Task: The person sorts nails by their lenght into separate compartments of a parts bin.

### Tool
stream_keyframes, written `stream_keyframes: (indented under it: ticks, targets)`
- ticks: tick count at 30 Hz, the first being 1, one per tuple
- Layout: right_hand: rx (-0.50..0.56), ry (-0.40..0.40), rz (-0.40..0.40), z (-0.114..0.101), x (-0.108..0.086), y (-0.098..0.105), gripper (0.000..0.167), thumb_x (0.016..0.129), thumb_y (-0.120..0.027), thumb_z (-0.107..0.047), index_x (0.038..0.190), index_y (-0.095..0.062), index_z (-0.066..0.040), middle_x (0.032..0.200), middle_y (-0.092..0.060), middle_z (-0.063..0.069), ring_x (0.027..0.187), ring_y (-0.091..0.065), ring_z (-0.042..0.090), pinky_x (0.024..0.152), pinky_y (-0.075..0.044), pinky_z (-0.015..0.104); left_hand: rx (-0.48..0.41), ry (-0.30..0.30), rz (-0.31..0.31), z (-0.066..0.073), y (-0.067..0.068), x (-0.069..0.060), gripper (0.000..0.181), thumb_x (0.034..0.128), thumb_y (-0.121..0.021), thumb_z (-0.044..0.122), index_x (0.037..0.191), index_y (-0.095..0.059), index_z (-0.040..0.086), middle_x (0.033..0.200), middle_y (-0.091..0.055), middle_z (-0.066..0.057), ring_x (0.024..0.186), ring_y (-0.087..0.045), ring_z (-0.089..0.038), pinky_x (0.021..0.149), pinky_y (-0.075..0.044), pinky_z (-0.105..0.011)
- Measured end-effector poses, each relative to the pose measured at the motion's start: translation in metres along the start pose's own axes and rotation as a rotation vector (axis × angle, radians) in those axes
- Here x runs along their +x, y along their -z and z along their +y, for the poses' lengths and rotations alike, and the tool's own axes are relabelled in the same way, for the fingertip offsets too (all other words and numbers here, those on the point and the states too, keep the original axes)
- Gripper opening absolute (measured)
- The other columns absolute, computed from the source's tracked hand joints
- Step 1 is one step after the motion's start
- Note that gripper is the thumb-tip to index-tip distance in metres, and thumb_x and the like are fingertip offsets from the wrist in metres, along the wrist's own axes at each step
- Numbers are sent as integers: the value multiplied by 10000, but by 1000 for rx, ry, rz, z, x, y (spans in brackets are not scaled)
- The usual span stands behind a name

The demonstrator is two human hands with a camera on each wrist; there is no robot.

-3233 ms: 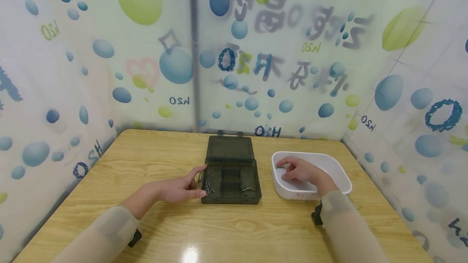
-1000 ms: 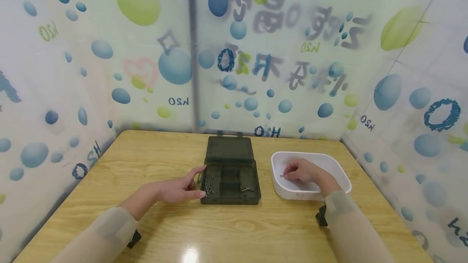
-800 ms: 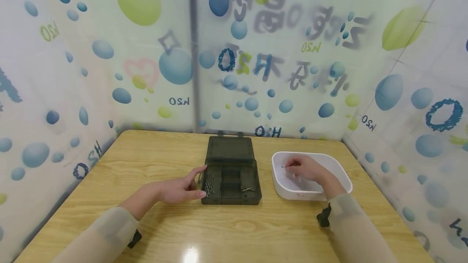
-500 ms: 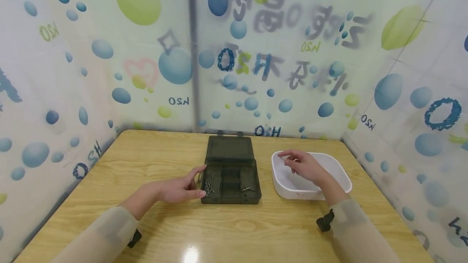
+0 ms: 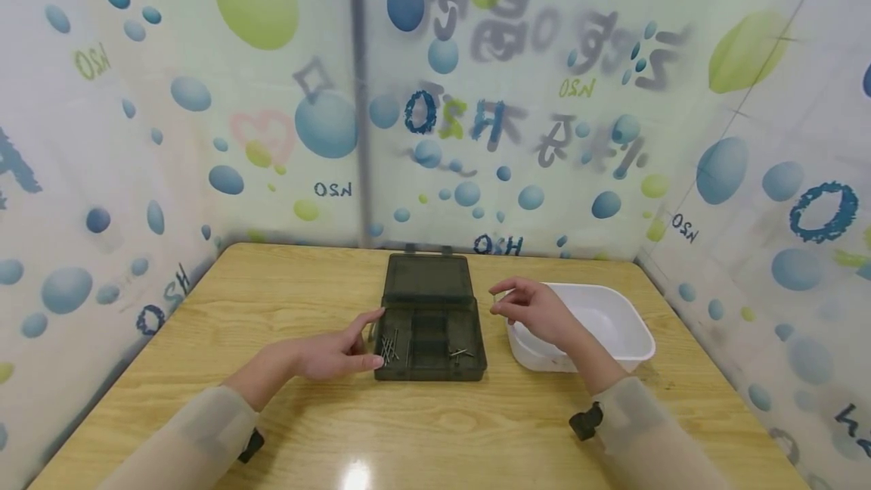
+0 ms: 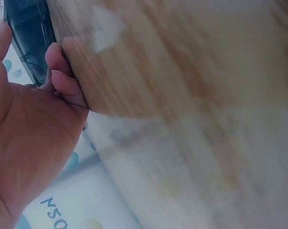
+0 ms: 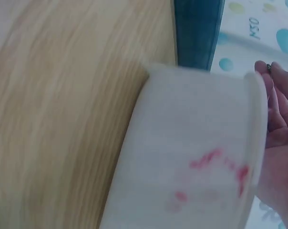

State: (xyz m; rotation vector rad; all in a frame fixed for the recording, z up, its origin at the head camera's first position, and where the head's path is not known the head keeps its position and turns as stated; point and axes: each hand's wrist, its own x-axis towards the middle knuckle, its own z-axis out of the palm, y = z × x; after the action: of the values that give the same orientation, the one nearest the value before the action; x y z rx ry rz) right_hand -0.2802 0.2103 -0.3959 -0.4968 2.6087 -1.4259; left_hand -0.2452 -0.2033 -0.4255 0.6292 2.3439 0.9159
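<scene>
In the head view my right hand (image 5: 537, 314) is raised over the left rim of the white plastic tub (image 5: 615, 361). Thumb and index finger pinch a small screw (image 7: 269, 67), its threaded end showing in the right wrist view. My left hand (image 5: 327, 352) rests against the left side of the dark translucent compartment box (image 5: 429, 370), index finger and thumb spread along that edge. The box's lid (image 5: 429, 276) lies back, away from me. Several long thin screws (image 5: 389, 346) lie in its left compartment, and a few more screws (image 5: 460, 354) in the right one.
Box and tub stand on a wood-grain table (image 5: 435, 429), the tub to the right of the box. Patterned curtains (image 5: 286, 172) hang behind the table and along both sides. Red marks (image 7: 210, 160) show on the tub's outer wall.
My right hand, earlier reaching inside the white tub, has picked up the screw, risen and moved left past the tub's rim. My left hand and the box have stayed put.
</scene>
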Motion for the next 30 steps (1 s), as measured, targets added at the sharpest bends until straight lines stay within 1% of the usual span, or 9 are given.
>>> stream_keyframes:
  ticks: [3,4,7,10,13,18,22,26,30]
  targets:
    - [-12,22,4,-3,1,-8,277,1066,-758,-200,1324,-730,-103,1123,-789,232,1005,-711,365,839,-540,340,2,2,-1,0,0,0,991,1113,-616,546,1780,48,236,1151,-607,-59,1038,-570,-195,936,-449,-437]
    - [-23,30,3,-4,1,-11,272,1064,-760,-198,1317,-733,-103,1115,-793,225,1021,-717,360,847,-534,337,1,2,-3,0,0,0,991,1113,-617,546,1780,48,238,1155,-606,-59,1041,-570,-196,939,-448,-439]
    - [-59,59,1,-6,3,-17,280,1057,-772,-210,1305,-739,-84,1076,-810,183,983,-736,264,834,-525,327,-2,2,-5,0,0,0,990,1112,-618,547,1780,47,243,1165,-605,-58,1051,-570,-197,945,-447,-442]
    - [-88,89,-15,-8,4,-22,305,1048,-783,-220,1296,-733,-50,1041,-816,158,923,-713,165,823,-526,336,-4,2,-6,0,0,0,988,1112,-617,547,1780,46,246,1171,-606,-57,1059,-570,-196,950,-448,-444]
    - [-111,104,-32,-8,6,-26,309,1043,-789,-214,1289,-732,-37,1015,-815,137,890,-679,142,794,-514,344,-5,2,-7,-1,0,0,987,1113,-615,546,1780,49,248,1175,-608,-56,1065,-570,-194,953,-449,-444]
    - [-151,114,-43,-8,7,-31,303,1040,-793,-214,1291,-740,-51,988,-815,62,876,-669,138,758,-493,340,-10,0,-9,-1,0,0,986,1115,-615,539,1779,54,247,1173,-613,-55,1064,-573,-193,947,-451,-440]
    - [-179,110,-46,-10,7,-34,354,1038,-796,-223,1344,-731,-58,989,-810,13,883,-673,136,742,-500,337,-9,2,-7,-1,0,0,986,1114,-617,540,1779,50,248,1171,-613,-55,1064,-576,-191,946,-454,-439]
    - [-231,106,-42,-10,6,-35,423,1047,-785,-219,1430,-695,-64,1022,-809,-14,899,-668,113,747,-515,303,-6,4,-3,0,-1,0,985,1113,-617,542,1780,46,249,1187,-614,-56,1086,-579,-187,963,-461,-443]
    - [-282,125,-36,-10,4,-34,407,1058,-762,-174,1440,-687,-55,1029,-808,-12,898,-662,108,744,-513,286,0,7,0,0,0,0,987,1111,-615,554,1780,45,254,1203,-612,-55,1104,-578,-184,978,-465,-449]
